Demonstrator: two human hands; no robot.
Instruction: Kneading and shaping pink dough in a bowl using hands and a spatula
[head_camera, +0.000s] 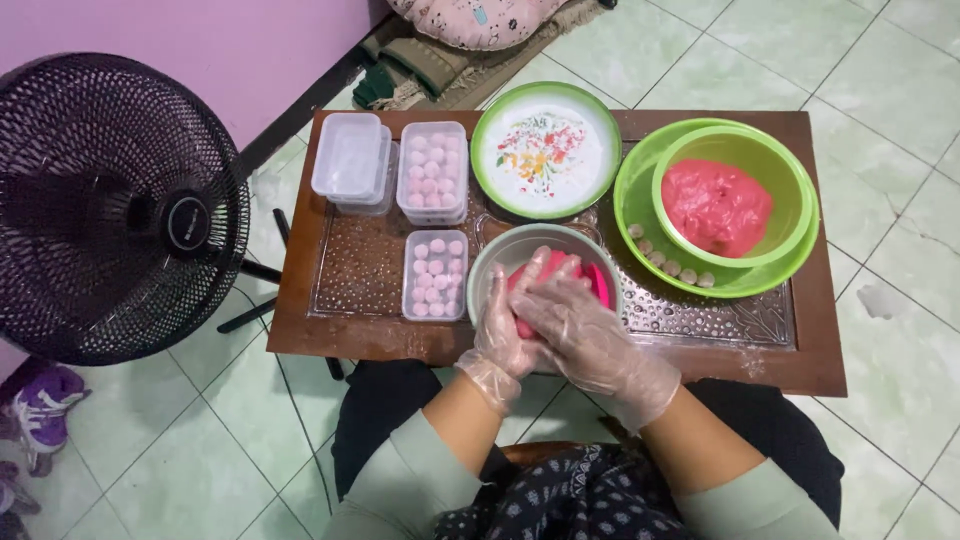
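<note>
At nine o'clock, on the tiled floor, a black floor fan (110, 205) stands beside a low wooden surface (820, 340). Across that surface, from left: at eleven o'clock a stack of empty clear plastic boxes (352, 160), then a clear box filled with small pink balls (433, 172). Below it sits a second clear box (435, 275), also holding pink balls. At twelve o'clock lies a green-rimmed white plate (546, 150) with a flower pattern.

Near the centre a pale green bowl (490, 262) holds a lump of pink dough (556, 270). Both hands wear thin clear gloves and meet over this bowl. The left hand (512, 325) cups the dough from below and beside, fingers curled around it. The right hand (580, 325) lies across the top, fingers spread flat and pressing on the dough.

At two o'clock a bright green bowl (790, 215) with more pink dough (716, 205) sits inside a wider green tray (632, 195), where small pale balls (668, 265) line the near rim.
</note>
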